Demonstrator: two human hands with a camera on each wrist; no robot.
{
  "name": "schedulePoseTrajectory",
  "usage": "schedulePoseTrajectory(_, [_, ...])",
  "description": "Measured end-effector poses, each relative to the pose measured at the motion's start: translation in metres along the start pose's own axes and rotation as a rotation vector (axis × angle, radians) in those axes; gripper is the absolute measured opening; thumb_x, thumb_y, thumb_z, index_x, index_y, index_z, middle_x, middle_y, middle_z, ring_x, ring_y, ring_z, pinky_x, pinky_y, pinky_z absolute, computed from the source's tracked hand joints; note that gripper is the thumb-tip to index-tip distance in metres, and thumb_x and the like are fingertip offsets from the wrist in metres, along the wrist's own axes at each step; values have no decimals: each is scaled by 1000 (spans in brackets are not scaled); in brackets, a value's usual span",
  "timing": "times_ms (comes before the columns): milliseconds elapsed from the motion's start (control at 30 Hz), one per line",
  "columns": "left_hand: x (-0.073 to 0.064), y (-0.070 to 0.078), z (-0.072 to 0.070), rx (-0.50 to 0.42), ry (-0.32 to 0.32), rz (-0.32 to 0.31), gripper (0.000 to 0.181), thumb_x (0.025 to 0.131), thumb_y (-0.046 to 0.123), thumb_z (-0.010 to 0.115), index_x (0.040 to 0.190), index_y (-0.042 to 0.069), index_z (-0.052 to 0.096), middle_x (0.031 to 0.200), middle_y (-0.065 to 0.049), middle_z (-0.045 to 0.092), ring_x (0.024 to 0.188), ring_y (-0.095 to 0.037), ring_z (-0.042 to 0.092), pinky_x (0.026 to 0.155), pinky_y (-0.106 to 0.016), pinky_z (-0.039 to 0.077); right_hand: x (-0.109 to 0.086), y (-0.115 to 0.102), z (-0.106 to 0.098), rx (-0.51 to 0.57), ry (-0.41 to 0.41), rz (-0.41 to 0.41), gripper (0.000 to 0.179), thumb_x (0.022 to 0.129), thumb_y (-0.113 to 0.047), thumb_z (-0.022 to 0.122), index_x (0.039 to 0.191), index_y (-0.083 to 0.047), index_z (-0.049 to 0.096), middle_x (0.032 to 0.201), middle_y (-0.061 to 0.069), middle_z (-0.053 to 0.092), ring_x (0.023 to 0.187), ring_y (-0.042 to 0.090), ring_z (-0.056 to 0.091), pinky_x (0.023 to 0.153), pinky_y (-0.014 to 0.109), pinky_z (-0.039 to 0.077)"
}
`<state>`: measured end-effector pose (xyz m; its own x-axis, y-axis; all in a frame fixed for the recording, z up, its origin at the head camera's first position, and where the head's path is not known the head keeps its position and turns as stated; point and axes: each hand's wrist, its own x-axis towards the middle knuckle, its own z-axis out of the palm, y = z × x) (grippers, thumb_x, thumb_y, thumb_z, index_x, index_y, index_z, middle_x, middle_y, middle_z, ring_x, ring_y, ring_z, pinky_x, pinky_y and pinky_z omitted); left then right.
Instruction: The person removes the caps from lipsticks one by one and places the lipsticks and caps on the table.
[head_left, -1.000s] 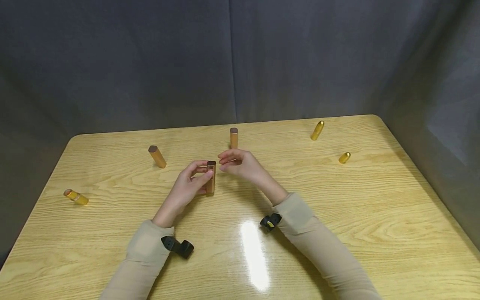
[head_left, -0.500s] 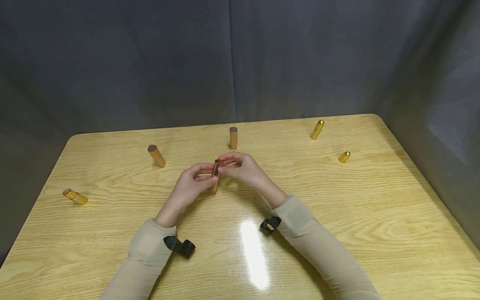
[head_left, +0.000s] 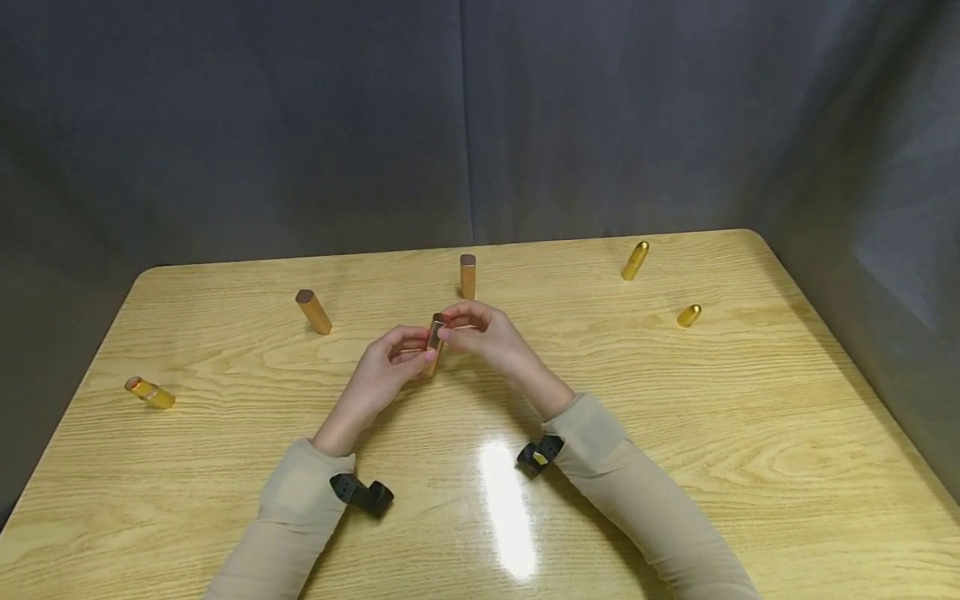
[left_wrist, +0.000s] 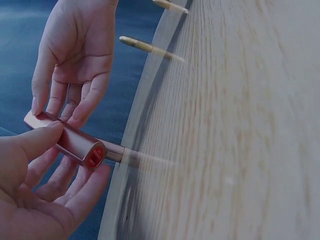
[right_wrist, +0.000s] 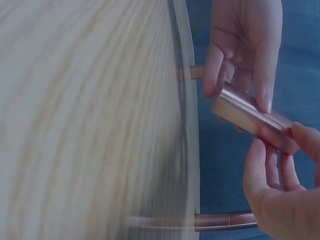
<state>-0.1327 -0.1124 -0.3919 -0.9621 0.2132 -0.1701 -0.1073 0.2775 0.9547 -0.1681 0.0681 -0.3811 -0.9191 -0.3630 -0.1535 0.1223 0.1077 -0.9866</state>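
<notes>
A rose-gold lipstick tube [head_left: 436, 336] is held tilted above the table between both hands. My left hand [head_left: 381, 372] grips its lower part, with the thumb along one side and the fingers behind. At the upper end, my right hand [head_left: 486, 340] pinches the tube with thumb and fingertips. In the left wrist view the bottom end of the tube [left_wrist: 77, 140] faces the camera and shows a reddish recess. A seam crosses the tube [right_wrist: 250, 116] in the right wrist view, between the two hands' grips.
Copper-coloured tubes stand behind the hands, one at back centre [head_left: 468, 277] and one to the left [head_left: 314, 313]. A gold tube [head_left: 152, 393] stands far left. Two gold round-topped pieces, one taller [head_left: 635, 261] and one short [head_left: 689, 316], stand right on the wooden table [head_left: 750, 433].
My right hand, apart from the tube a second ago, has closed on its upper end. The tube has tilted and shifted slightly right and up with my left hand.
</notes>
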Motion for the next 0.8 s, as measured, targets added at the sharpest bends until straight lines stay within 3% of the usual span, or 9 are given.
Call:
schedulePoseTrajectory(233, [0, 2, 3, -24, -9, 18, 40, 97, 18, 57, 132, 1, 48, 127, -20, 53, 114, -30, 61, 90, -36, 54, -1, 1, 4, 69, 49, 32, 36, 91, -8, 62, 125, 3, 55, 109, 6, 59, 91, 7, 57, 89, 32, 52])
schedulePoseTrajectory(467, [-2, 5, 7, -51, -6, 18, 40, 97, 21, 57, 129, -1, 49, 124, -20, 55, 114, -28, 61, 83, -23, 50, -4, -1, 7, 185, 59, 74, 39, 93, -6, 58, 130, 5, 50, 104, 1, 55, 89, 5, 56, 106, 47, 43])
schedulePoseTrajectory(800, [-1, 7, 11, -19, 18, 71, 37, 97, 22, 57, 127, 1, 51, 124, -18, 56, 99, -18, 64, 81, -28, 49, -5, 1, 5, 249, 66, 39, 37, 95, -5, 55, 129, 7, 49, 99, -4, 56, 88, 3, 58, 94, 27, 51])
